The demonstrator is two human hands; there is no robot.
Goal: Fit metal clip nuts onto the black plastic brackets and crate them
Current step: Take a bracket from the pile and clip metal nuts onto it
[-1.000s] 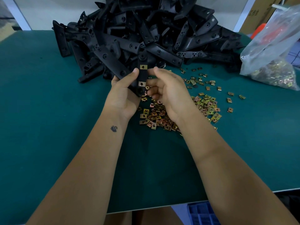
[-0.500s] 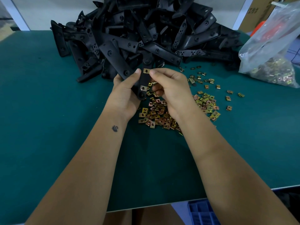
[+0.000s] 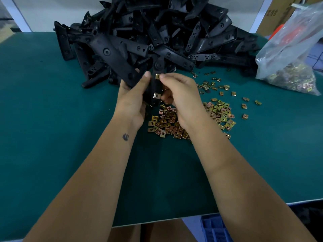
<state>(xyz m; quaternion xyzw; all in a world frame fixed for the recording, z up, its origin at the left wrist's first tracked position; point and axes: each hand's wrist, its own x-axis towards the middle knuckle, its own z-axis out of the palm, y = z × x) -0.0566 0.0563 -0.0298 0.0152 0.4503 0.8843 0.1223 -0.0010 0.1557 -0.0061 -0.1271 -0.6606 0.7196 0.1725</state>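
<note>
My left hand (image 3: 133, 98) grips a black plastic bracket (image 3: 155, 86) held upright above the green table. Two brass-coloured clip nuts sit on its right edge: an upper clip nut (image 3: 157, 76) and a lower clip nut (image 3: 156, 96). My right hand (image 3: 180, 95) has its fingers curled, with the index fingertip on the upper clip nut and the thumb near the lower one. Loose clip nuts (image 3: 167, 124) lie heaped on the table beneath my hands. A big pile of black brackets (image 3: 157, 35) fills the back of the table.
More clip nuts (image 3: 221, 110) are scattered to the right. A clear plastic bag (image 3: 290, 55) with clip nuts inside lies at the far right. A blue crate (image 3: 215, 227) shows below the table's front edge (image 3: 244, 209). Cardboard boxes (image 3: 276, 13) stand at the back right.
My right hand has slid up the bracket's edge, from beside the lower clip nut to the upper one. The left hand and the bracket have barely moved.
</note>
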